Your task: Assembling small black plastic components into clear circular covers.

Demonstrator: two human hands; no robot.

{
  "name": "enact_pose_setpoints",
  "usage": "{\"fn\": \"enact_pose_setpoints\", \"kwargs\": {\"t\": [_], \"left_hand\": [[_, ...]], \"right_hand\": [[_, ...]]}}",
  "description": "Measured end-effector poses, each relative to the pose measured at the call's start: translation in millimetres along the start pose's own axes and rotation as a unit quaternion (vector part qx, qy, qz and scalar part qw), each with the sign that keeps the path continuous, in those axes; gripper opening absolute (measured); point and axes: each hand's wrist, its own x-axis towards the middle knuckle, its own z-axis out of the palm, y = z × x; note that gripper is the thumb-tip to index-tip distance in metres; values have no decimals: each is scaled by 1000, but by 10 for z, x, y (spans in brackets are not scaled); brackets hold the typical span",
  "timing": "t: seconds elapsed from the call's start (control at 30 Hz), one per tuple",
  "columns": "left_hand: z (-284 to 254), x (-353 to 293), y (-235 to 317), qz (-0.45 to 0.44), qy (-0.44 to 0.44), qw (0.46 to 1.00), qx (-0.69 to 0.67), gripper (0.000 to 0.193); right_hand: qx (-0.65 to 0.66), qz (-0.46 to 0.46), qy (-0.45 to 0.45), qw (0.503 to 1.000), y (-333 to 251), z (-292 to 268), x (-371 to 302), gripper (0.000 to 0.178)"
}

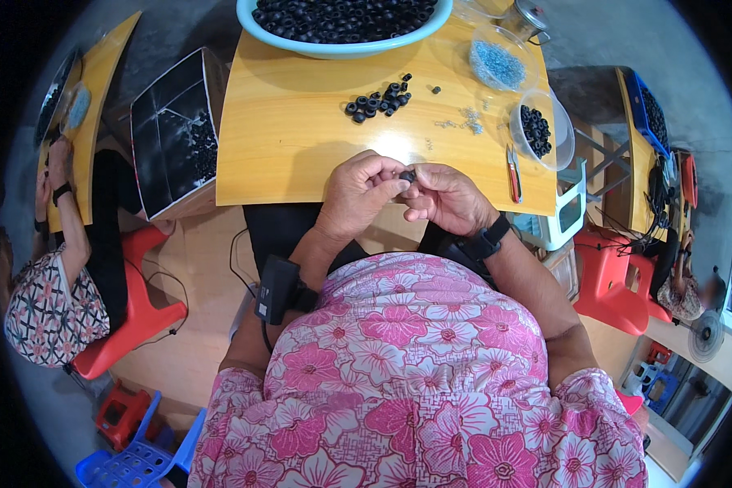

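Note:
Both hands meet just above the front edge of the yellow table point(276, 154). Between the fingertips of my left hand point(356, 193) and my right hand point(455, 199) sits a small black ring-like part point(407, 175), pinched from both sides. Its far details are covered by the fingers. Beyond the hands lies a loose cluster of similar black parts point(376, 104). To the right of that cluster is a little heap of tiny shiny clear or metal pieces point(472, 124). A clear bowl of black parts point(516, 130) stands right of the heap.
A light-blue basin point(342, 52) heaped with black parts fills the table's far side. At the far right stand a tub of small bluish pieces point(498, 65) and a metal cup point(529, 18). A red-handled cutter point(514, 175) lies by the right edge. A co-worker point(61, 301) sits left.

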Motion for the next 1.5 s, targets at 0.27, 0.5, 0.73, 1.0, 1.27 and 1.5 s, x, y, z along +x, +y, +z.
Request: {"fn": "enact_pose_setpoints", "kwargs": {"t": [0.27, 0.5, 0.73, 1.0, 1.27, 1.5], "left_hand": [[-14, 12, 1, 9, -7, 1000, 23, 13], [-84, 11, -5, 11, -25, 998, 48, 16], [-147, 37, 31, -13, -69, 997, 32, 17], [-154, 30, 19, -47, -88, 994, -42, 16], [-202, 40, 9, -36, -112, 993, -5, 15], [-210, 56, -3, -35, -116, 993, -8, 16]], "right_hand": [[-21, 4, 5, 1000, -11, -54, 8, 26], [-63, 15, 12, 998, -37, -22, 15, 28], [-81, 25, 11, 996, -52, -16, 22, 27], [-99, 33, 21, 994, -50, 14, 9, 26], [-123, 33, 20, 992, -44, -7, 9, 31], [-121, 38, 7, 992, -48, -67, 13, 36]]}}
